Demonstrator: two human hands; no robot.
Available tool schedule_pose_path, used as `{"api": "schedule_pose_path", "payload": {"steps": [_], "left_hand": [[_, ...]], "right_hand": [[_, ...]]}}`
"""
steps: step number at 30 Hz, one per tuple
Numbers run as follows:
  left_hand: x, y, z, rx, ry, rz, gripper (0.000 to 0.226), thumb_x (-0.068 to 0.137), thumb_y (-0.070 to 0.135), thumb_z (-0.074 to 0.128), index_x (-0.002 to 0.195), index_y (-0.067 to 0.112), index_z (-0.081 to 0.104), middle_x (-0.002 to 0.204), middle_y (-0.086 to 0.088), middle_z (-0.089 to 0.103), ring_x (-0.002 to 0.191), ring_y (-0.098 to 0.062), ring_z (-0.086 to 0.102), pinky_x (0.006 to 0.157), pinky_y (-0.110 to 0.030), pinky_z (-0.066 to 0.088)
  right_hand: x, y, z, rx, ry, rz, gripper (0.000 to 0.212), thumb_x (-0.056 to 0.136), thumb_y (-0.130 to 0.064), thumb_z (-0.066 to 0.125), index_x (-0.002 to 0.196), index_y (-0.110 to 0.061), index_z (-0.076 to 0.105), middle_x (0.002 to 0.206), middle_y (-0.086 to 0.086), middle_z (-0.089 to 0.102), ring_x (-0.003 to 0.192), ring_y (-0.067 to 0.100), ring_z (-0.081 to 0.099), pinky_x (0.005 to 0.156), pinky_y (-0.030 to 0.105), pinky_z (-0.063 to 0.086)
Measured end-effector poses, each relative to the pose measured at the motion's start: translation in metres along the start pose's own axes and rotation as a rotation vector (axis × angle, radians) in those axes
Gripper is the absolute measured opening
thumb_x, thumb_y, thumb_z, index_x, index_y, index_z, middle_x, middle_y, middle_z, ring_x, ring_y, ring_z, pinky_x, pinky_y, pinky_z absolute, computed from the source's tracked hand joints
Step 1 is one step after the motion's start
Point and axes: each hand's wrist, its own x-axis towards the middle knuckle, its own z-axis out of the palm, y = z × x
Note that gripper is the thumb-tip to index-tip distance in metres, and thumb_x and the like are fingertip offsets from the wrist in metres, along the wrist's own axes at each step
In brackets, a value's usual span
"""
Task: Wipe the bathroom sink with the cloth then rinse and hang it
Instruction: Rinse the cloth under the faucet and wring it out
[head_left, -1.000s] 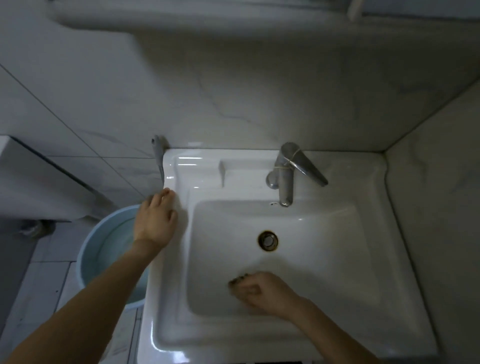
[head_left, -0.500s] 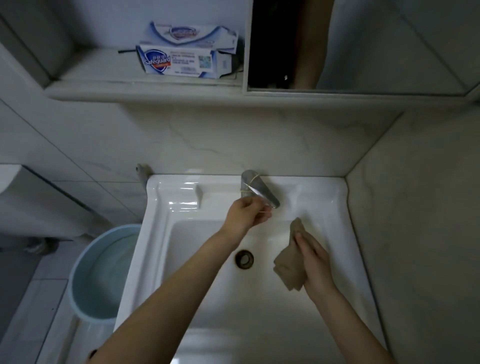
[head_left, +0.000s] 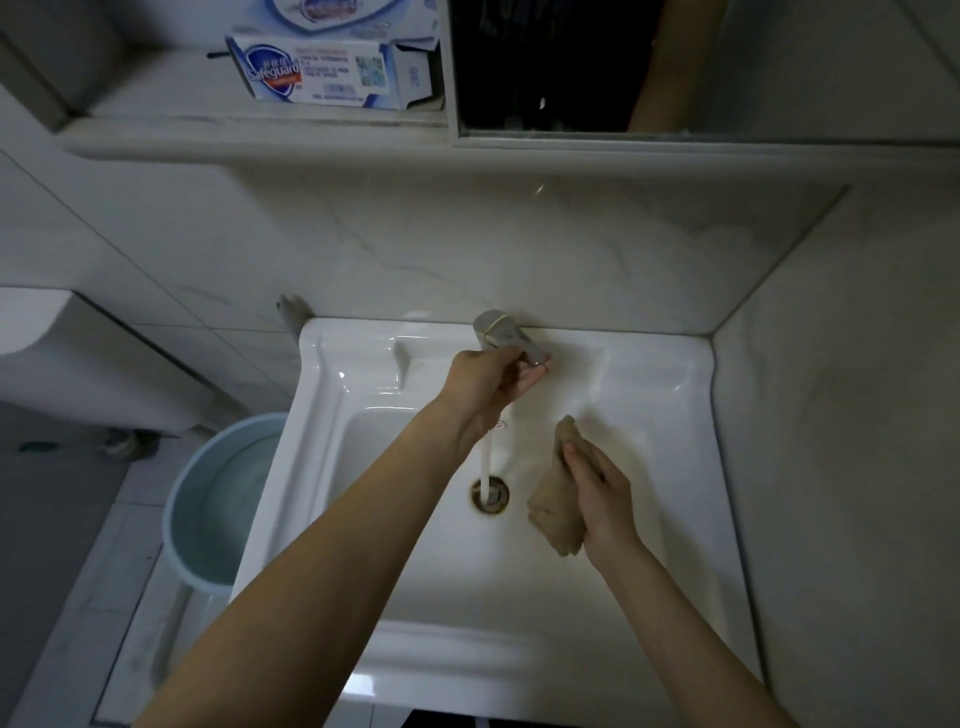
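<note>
The white bathroom sink (head_left: 649, 597) fills the middle of the view. My left hand (head_left: 488, 387) reaches over the basin and grips the lever of the chrome faucet (head_left: 501, 332) at the back rim. A stream of water (head_left: 485, 467) runs down onto the drain (head_left: 490, 496). My right hand (head_left: 602, 493) holds a crumpled beige cloth (head_left: 553, 512) over the basin, just right of the drain and apart from the stream.
A light blue bucket (head_left: 192, 499) with water stands on the floor left of the sink. A shelf above carries Safeguard soap boxes (head_left: 322, 73) beside a mirror (head_left: 675, 62). Marble walls close in behind and on the right.
My left hand left the sink's left rim and took the faucet lever; water now runs. My right hand lifted the cloth from the basin front to beside the drain. The camera tilted up.
</note>
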Motion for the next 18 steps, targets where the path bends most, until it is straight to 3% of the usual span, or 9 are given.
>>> {"api": "schedule_pose_path", "payload": {"steps": [2, 4, 7, 10, 13, 15, 16, 18], "left_hand": [[-0.001, 0.003, -0.011, 0.179, -0.046, 0.020, 0.024, 0.094, 0.004, 0.045, 0.093, -0.015, 0.060, 0.093, -0.029, 0.068, 0.082, -0.032, 0.071, 0.072, -0.029, 0.061], [-0.001, 0.003, -0.033, 0.392, -0.020, 0.107, 0.031, 0.096, 0.012, 0.041, 0.095, -0.009, 0.064, 0.088, -0.026, 0.071, 0.078, -0.031, 0.070, 0.074, -0.032, 0.060], [0.009, -0.010, -0.084, 0.516, 0.216, 0.276, 0.029, 0.095, 0.012, 0.040, 0.091, 0.001, 0.066, 0.076, -0.018, 0.070, 0.068, -0.026, 0.065, 0.065, -0.031, 0.057], [0.021, -0.042, -0.125, 0.480, 0.346, 0.181, 0.022, 0.094, 0.015, 0.045, 0.093, 0.007, 0.065, 0.084, -0.011, 0.070, 0.078, -0.024, 0.064, 0.069, -0.029, 0.052], [0.034, -0.077, -0.147, 0.468, 0.225, -0.092, 0.027, 0.095, 0.030, 0.048, 0.109, 0.011, 0.060, 0.103, -0.008, 0.063, 0.087, -0.021, 0.060, 0.074, -0.030, 0.051], [0.039, -0.093, -0.147, 0.402, 0.047, -0.232, 0.038, 0.095, 0.045, 0.044, 0.109, 0.016, 0.064, 0.096, -0.005, 0.067, 0.083, -0.018, 0.063, 0.081, -0.039, 0.054], [0.039, -0.096, -0.144, 0.337, -0.019, -0.285, 0.042, 0.095, 0.050, 0.041, 0.105, 0.018, 0.067, 0.090, -0.005, 0.069, 0.079, -0.017, 0.065, 0.083, -0.041, 0.054], [0.043, -0.103, -0.143, 0.307, -0.088, -0.283, 0.046, 0.094, 0.055, 0.043, 0.101, 0.017, 0.069, 0.083, -0.007, 0.070, 0.072, -0.019, 0.066, 0.072, -0.037, 0.054]], "right_hand": [[0.006, 0.004, 0.014, -0.023, -0.028, 0.005, 0.008, 0.091, -0.028, 0.064, 0.092, -0.027, 0.071, 0.095, 0.002, 0.072, 0.093, 0.020, 0.067, 0.085, 0.036, 0.053], [0.013, 0.011, 0.031, -0.040, -0.076, 0.030, 0.009, 0.091, -0.028, 0.064, 0.090, -0.023, 0.072, 0.094, 0.005, 0.073, 0.094, 0.024, 0.067, 0.084, 0.037, 0.053], [0.028, 0.027, 0.063, -0.078, -0.151, 0.135, 0.018, 0.088, -0.032, 0.066, 0.094, -0.016, 0.073, 0.100, 0.011, 0.070, 0.097, 0.028, 0.065, 0.083, 0.037, 0.052], [0.044, 0.033, 0.086, -0.006, -0.174, 0.265, 0.023, 0.086, -0.035, 0.065, 0.097, -0.018, 0.074, 0.098, 0.006, 0.073, 0.093, 0.022, 0.067, 0.084, 0.037, 0.052], [0.062, 0.046, 0.094, 0.179, -0.216, 0.443, 0.029, 0.091, -0.041, 0.053, 0.083, -0.020, 0.072, 0.073, 0.006, 0.067, 0.063, 0.023, 0.065, 0.063, 0.035, 0.054], [0.069, 0.053, 0.096, 0.177, -0.239, 0.497, 0.034, 0.087, -0.045, 0.051, 0.067, -0.020, 0.063, 0.059, 0.005, 0.056, 0.048, 0.021, 0.057, 0.050, 0.029, 0.048], [0.073, 0.057, 0.095, 0.102, -0.220, 0.460, 0.030, 0.084, -0.042, 0.053, 0.066, -0.019, 0.062, 0.059, 0.003, 0.055, 0.048, 0.020, 0.057, 0.050, 0.028, 0.046], [0.079, 0.060, 0.087, 0.002, -0.136, 0.289, 0.020, 0.087, -0.031, 0.054, 0.080, -0.018, 0.067, 0.068, 0.001, 0.064, 0.058, 0.016, 0.063, 0.054, 0.026, 0.049]]}}
